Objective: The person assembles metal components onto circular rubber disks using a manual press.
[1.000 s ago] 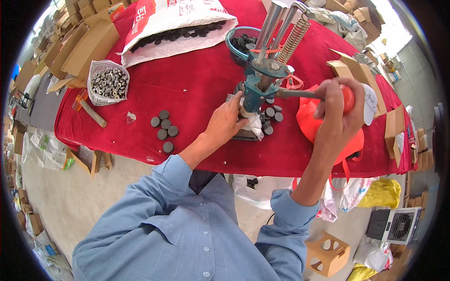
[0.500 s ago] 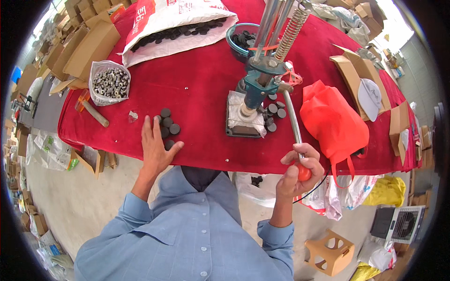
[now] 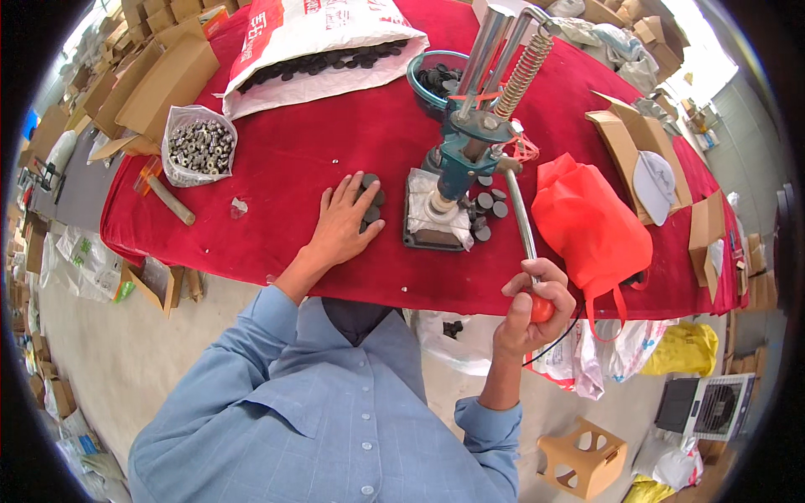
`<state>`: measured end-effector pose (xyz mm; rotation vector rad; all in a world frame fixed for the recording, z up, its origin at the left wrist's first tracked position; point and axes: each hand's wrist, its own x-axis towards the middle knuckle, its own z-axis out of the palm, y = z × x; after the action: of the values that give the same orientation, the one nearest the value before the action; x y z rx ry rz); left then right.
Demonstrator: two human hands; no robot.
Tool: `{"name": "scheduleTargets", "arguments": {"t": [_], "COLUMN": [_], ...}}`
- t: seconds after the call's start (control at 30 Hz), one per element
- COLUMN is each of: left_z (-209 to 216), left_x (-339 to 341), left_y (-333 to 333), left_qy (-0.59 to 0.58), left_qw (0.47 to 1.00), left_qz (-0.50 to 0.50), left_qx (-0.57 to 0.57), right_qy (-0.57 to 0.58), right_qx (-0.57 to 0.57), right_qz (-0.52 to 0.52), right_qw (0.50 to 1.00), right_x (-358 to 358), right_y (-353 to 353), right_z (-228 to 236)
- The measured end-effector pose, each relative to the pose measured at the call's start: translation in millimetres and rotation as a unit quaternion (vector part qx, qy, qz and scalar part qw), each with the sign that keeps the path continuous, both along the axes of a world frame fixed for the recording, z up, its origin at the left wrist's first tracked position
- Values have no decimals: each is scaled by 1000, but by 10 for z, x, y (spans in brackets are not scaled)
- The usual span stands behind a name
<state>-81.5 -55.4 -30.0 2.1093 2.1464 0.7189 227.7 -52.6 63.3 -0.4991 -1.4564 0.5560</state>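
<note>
As the right grip (image 3: 520, 325) encircles a red knob (image 3: 542, 308), the spread left grip (image 3: 340, 231) touches round black discs (image 3: 379, 199).

Person in a blue shirt (image 3: 335, 394) at a table w/ red cloth (image 3: 289, 155). L hand (image 3: 338, 228) is spread palm-down, fingers at a small grp of black discs (image 3: 376, 199), just L of the press (image 3: 465, 153). R hand (image 3: 527, 323) is curled round the red knob (image 3: 542, 308) on the press's lever (image 3: 521, 216), which slopes twd the person. More discs (image 3: 485, 201) sit R of the base (image 3: 436, 238). Red bag (image 3: 589, 222) lies farther R, nr a gray cap (image 3: 652, 189). Far side: tub (image 3: 413, 80) & white sack (image 3: 335, 23), both w/ black pcs. Far L: clear bag (image 3: 173, 172) of metal pcs (image 3: 201, 146).
</note>
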Motion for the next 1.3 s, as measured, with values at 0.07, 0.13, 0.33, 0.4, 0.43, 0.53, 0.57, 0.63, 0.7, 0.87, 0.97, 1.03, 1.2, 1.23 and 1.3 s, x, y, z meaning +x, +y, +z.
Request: {"name": "scheduleTargets", "arguments": {"t": [0.07, 0.13, 0.33, 0.4, 0.43, 0.53, 0.57, 0.63, 0.7, 0.87, 0.97, 1.03, 1.2, 1.23, 1.3], "left_z": [-3, 31, 135, 137, 140, 148, 146, 107, 39, 22, 104, 181, 266, 283, 317], "left_x": [64, 101, 88, 63, 70, 91, 84, 78, 73, 131, 225, 389, 767, 822, 893], "left_y": [63, 74, -219, -276, -292, -303, -292, -263, -229, -155, -103, -15, 393, 458, 546], "left_qy": [41, 82, 80, 66, 67, 35, 32, 29, -43, -38, -90, -125, -260, -259, -253], "left_qw": [999, 995, 989, 990, 990, 991, 990, 989, 990, 988, 982, 978, 955, 954, 955], "left_qz": [1, 4, 18, 10, 13, 15, 4, -8, -34, -61, -53, -46, -46, -56, -60], "left_qx": [27, 54, 120, 122, 121, 131, 136, 142, 130, 140, 156, 163, 137, 144, 140], "right_qy": [-11, -21, -37, -41, -40, -34, -33, -11, -27, -22, -31, -50, -50, -48, -46], "right_qx": [-1, -3, -11, -6, -7, 11, 11, -1, 4, -45, -46, -89, -122, -125, -128], "right_qz": [1, 3, 12, -2, 1, -6, -7, 1, -2, 4, 18, 17, -4, 7, 15], "right_qw": [1000, 1000, 999, 999, 999, 999, 999, 1000, 1000, 999, 998, 995, 991, 991, 991], "right_x": [23, 47, 61, 63, 63, 14, 6, -8, -38, -119, -196, -232, -344, -356, -347], "right_y": [-4, -7, -7, -5, 6, 64, 95, 158, 229, 386, 609, 688, 904, 939, 947], "right_z": [21, 44, 61, 91, 111, 261, 323, 452, 636, 1065, 1262, 1411, 1639, 1658, 1673]}}
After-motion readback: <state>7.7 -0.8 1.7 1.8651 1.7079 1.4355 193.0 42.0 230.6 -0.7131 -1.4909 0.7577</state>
